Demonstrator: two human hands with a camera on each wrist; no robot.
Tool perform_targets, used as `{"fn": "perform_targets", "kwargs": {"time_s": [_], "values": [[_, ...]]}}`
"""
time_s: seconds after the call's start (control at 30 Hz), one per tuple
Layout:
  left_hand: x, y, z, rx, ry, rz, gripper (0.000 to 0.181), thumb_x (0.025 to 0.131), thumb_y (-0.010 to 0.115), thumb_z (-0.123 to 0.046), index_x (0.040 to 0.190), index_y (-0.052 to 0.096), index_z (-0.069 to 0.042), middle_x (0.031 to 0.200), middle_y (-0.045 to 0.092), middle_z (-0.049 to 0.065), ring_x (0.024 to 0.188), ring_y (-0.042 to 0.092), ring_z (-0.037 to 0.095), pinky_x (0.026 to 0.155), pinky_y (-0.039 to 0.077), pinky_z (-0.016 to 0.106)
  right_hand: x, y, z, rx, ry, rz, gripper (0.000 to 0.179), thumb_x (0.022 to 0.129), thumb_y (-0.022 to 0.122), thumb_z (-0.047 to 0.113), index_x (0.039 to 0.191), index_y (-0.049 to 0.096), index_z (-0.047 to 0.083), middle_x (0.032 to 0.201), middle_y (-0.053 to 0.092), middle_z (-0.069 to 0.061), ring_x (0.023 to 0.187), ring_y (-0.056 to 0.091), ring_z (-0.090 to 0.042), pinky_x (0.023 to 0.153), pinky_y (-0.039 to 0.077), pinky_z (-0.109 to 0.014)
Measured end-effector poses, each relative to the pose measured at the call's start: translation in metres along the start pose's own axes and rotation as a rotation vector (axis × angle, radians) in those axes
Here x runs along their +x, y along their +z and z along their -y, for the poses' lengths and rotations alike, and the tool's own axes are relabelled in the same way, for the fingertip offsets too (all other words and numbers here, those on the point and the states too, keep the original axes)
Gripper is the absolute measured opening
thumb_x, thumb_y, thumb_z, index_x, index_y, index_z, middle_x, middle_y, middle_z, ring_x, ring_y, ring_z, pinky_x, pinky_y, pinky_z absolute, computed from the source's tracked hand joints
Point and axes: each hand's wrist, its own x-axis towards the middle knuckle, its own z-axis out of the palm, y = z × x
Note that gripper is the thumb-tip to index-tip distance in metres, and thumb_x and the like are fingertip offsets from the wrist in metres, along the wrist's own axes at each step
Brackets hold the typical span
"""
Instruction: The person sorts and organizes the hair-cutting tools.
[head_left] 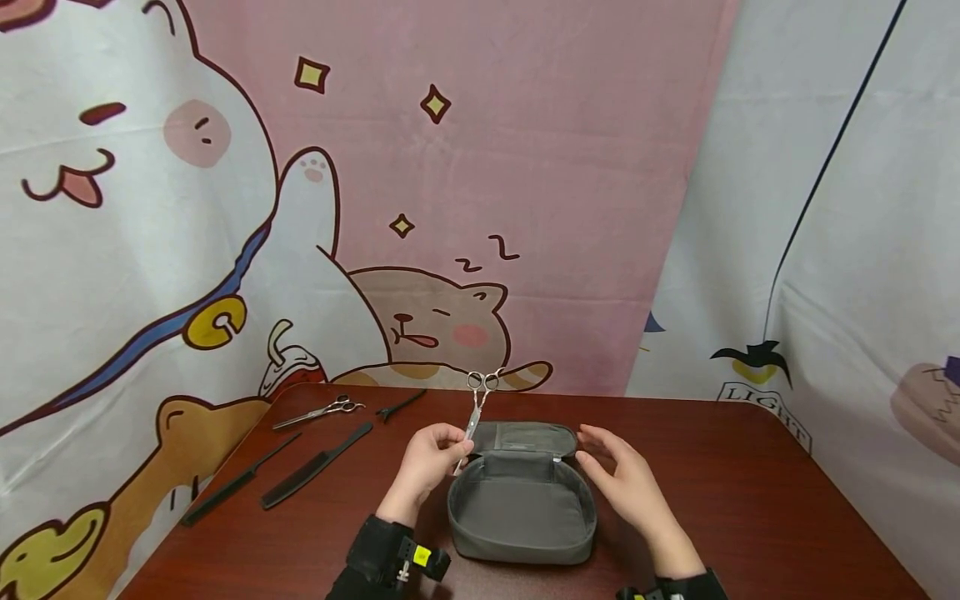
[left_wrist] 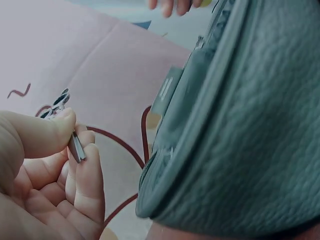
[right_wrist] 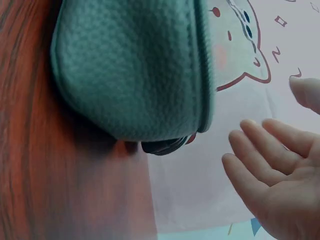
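My left hand pinches a pair of silver hairdressing scissors by the blades between thumb and fingers. The ring handles point up and away; in the left wrist view the blade tips poke out past the thumb. Beside that hand stands a grey-green zip pouch, its lid folded back at the far side. To the pouch's right, my right hand is held with its fingers spread loosely, close to the lid's corner. The right wrist view shows the right hand holding nothing.
Left on the brown table lie a second pair of scissors, a wide black comb, a thin-tailed black comb and a small dark clip-like piece. A cartoon-printed cloth hangs behind the table.
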Motion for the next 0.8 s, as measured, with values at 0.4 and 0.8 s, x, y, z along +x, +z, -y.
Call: {"fn": "perform_targets", "kwargs": {"time_s": [0.4, 0.8], "values": [[-0.010, 0.011, -0.008, -0.060, 0.059, 0.060, 0.009, 0.089, 0.071, -0.003, 0.090, 0.067, 0.005, 0.072, 0.063, 0.004, 0.061, 0.055, 0.014, 0.052, 0.044, 0.025, -0.004, 0.008, 0.016, 0.212, -0.001, -0.062, 0.046, 0.097, 0.066, 0.016, 0.140, 0.052, 0.006, 0.132, 0.060, -0.015, 0.121, 0.057, -0.031, 0.093, 0.049, -0.028], [-0.022, 0.023, -0.016, -0.068, 0.082, 0.131, 0.009, 0.091, 0.069, -0.001, 0.093, 0.067, 0.007, 0.073, 0.064, 0.011, 0.058, 0.052, 0.015, 0.051, 0.042, 0.027, -0.004, 0.023, 0.021, 0.488, 0.041, -0.029, 0.053, 0.094, 0.066, 0.004, 0.142, 0.045, -0.001, 0.139, 0.050, -0.025, 0.126, 0.051, -0.033, 0.094, 0.045, -0.018]]}}
